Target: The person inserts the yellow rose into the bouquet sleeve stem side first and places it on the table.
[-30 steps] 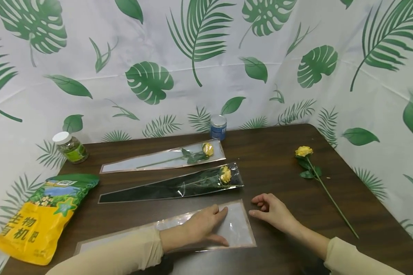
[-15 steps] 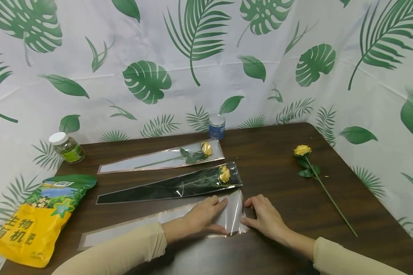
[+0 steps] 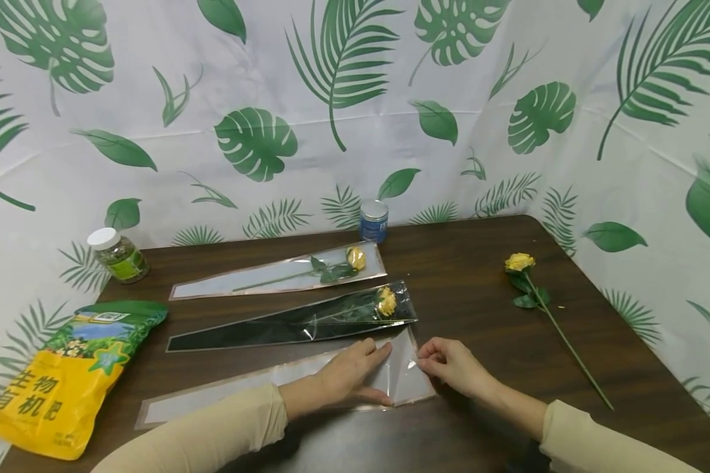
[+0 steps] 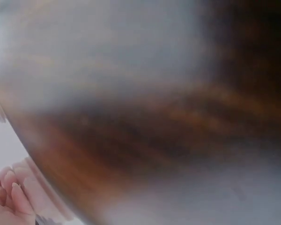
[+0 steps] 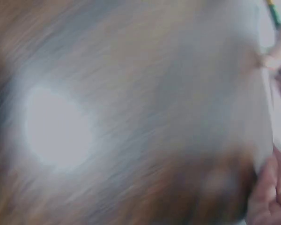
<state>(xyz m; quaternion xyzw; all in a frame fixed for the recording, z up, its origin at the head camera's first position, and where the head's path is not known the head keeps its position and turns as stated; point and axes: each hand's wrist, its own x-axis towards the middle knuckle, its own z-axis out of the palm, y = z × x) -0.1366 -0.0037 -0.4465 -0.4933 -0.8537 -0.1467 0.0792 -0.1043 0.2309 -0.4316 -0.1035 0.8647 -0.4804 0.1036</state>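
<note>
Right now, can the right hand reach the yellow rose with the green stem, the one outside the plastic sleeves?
Probably yes: nothing I see stands between the right hand and that yellow rose, only dark brown tabletop. The hand must first release the whitish plastic sleeve it pinches.

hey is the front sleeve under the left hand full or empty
The sleeve looks empty: no flower shows in its visible parts, though the left hand covers some.

Near sleeve (image 3: 411, 382) sits up front on the tabletop (image 3: 461, 263), middle sleeve (image 3: 231, 335) behind it, far sleeve (image 3: 260, 274) behind that, a rose (image 3: 386, 301) in those two. Tin (image 3: 373, 223) at the back, jar (image 3: 121, 259) back left, bag (image 3: 73, 381) front left, loose rose (image 3: 543, 305) off right.
</note>
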